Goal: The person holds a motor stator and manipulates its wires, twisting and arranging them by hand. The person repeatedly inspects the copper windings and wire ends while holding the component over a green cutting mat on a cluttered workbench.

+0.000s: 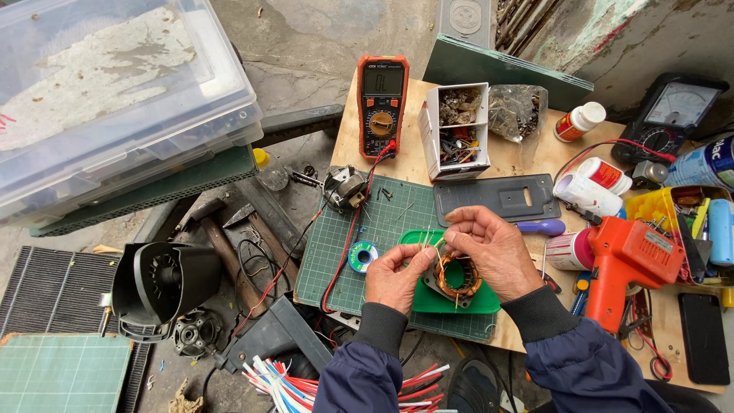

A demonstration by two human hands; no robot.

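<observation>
- I am holding both hands over the near edge of the small wooden table, above the green cutting mat that is covering its left part.
- My left hand is curling almost closed, thumb and forefinger pinching thin pale wire ends that are rising from the motor stator.
- My right hand is arching over the stator's far side, fingers bent and pinching the same bundle of wire ends from above; its palm is hiding part of the copper winding.
- The stator, a metal ring wound with copper wire, is sitting on a green plastic lid that is lying on the mat near the table's front edge.
- A small spool of solder is lying on the mat just left of my left hand.
- An orange multimeter is resting at the table's far left corner, its red lead trailing down across the mat.
- A white cardboard box of small parts is standing behind the mat, near the far edge.
- An orange glue gun is lying toward the table's right side, just right of my right wrist.
- A black fan housing is lying on the floor, well to the left of the table.
</observation>
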